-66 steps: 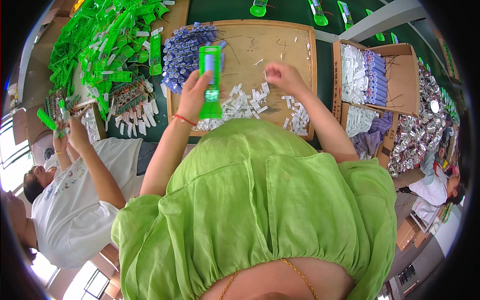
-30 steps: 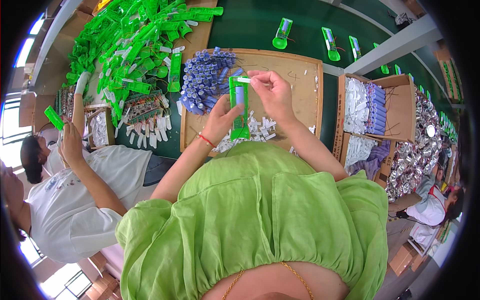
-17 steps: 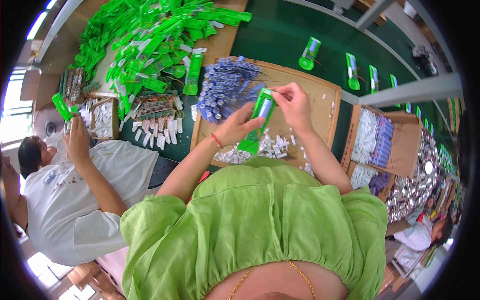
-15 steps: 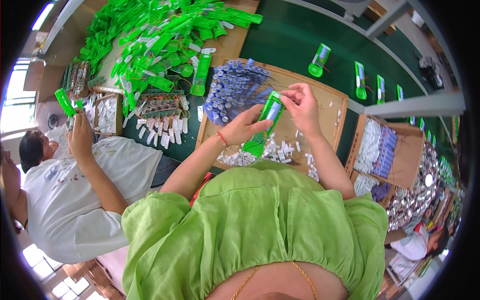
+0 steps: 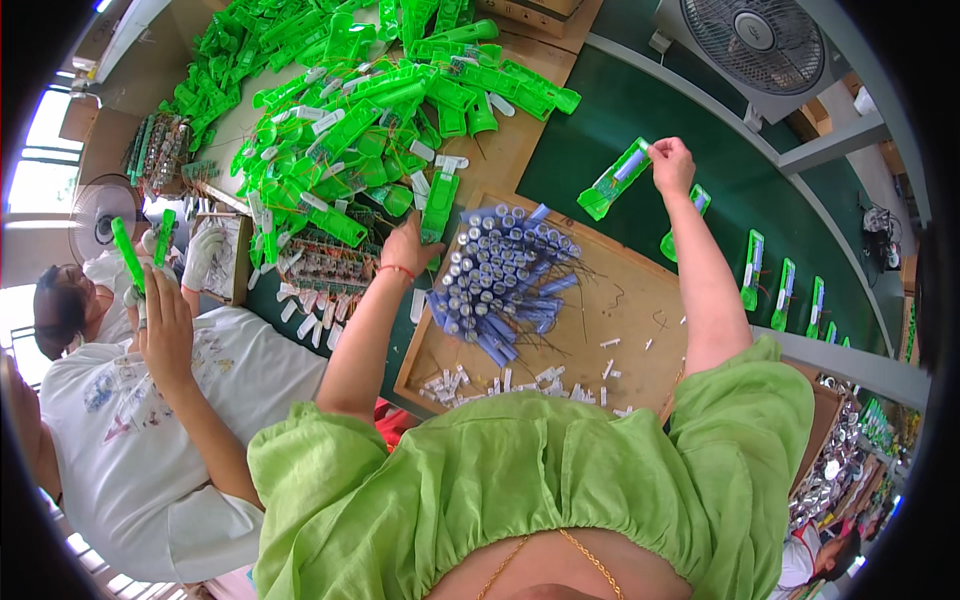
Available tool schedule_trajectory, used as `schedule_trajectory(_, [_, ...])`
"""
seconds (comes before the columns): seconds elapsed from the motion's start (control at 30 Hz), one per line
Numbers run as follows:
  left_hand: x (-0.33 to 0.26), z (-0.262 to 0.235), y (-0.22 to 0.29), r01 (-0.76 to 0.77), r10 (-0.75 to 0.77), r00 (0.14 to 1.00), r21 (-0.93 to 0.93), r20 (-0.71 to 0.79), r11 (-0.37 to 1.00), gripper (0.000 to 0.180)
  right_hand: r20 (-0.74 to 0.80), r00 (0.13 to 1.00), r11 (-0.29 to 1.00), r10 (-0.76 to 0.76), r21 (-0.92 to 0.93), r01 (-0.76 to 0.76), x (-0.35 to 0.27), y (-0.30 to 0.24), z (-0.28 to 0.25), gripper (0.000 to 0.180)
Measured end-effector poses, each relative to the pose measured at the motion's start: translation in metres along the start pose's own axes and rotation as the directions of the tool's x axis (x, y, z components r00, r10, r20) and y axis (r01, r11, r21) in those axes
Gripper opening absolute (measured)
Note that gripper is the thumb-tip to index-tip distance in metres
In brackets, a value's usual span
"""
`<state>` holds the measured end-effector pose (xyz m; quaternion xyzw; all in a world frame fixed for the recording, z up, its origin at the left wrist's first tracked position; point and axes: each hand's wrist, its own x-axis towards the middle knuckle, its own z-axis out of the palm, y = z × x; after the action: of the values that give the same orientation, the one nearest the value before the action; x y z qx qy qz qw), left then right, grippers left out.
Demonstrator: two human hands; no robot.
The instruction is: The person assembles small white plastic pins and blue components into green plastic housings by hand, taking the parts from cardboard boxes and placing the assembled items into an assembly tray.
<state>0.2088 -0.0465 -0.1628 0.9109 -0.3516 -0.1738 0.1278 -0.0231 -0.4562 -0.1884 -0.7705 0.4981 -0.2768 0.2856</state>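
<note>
My right hand (image 5: 672,165), its fingers pinched together, holds the upper end of a green plastic casing (image 5: 602,196) with a blue cylindrical battery in it. This casing is over the dark green tabletop beyond the tray. On the left, my left hand (image 5: 407,248) closes on the lower end of another green plastic casing (image 5: 440,205), which has a white piece at its top. Its fingertips are partly hidden. Between my arms, a heap of blue batteries (image 5: 490,270) with thin wires lies in a shallow wooden tray (image 5: 625,265).
Green casings (image 5: 370,130) with wires and white parts are piled at the far left. Small white clips (image 5: 545,380) lie in the tray's near part. Filled casings (image 5: 753,268) stand in a row on the right. A co-worker's hand (image 5: 165,325) holds green parts. A fan (image 5: 755,35) stands at the back.
My right hand has carried the casing with its battery from above the tray to the far green surface. My left hand has let go of it and moved left to another casing.
</note>
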Motion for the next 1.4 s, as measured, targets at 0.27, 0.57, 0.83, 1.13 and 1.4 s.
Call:
schedule_trajectory(0.27, [-0.025,-0.082,0.046,-0.058,0.062,0.998,-0.818,-0.027,0.572,0.038,0.197,0.968,0.879,-0.154,0.475,0.043,-0.041,-0.065,0.003,0.039])
schedule_trajectory(0.57, [-0.083,-0.128,0.153,0.168,0.375,0.923,-0.967,0.087,-0.191,0.054,0.764,0.165,0.613,-0.623,0.609,-0.503,-0.233,-0.192,-0.044,0.045])
schedule_trajectory(0.83, [-0.103,-0.101,0.133,-0.428,0.151,0.899,-0.747,-0.412,0.509,0.03,0.401,0.805,0.729,-0.437,0.682,0.055,-0.281,-0.192,-0.165,0.026])
schedule_trajectory(1.13, [-0.204,-0.079,0.157,-0.041,0.64,0.751,-0.956,0.161,0.289,0.038,-0.307,0.826,0.734,-0.472,0.382,0.562,-0.276,-0.19,-0.181,0.017])
schedule_trajectory(1.4, [-0.243,-0.092,0.17,-0.437,0.55,0.831,-0.509,0.086,0.741,0.044,-0.246,0.598,0.631,-0.763,-0.082,0.771,-0.299,-0.204,-0.19,0.037])
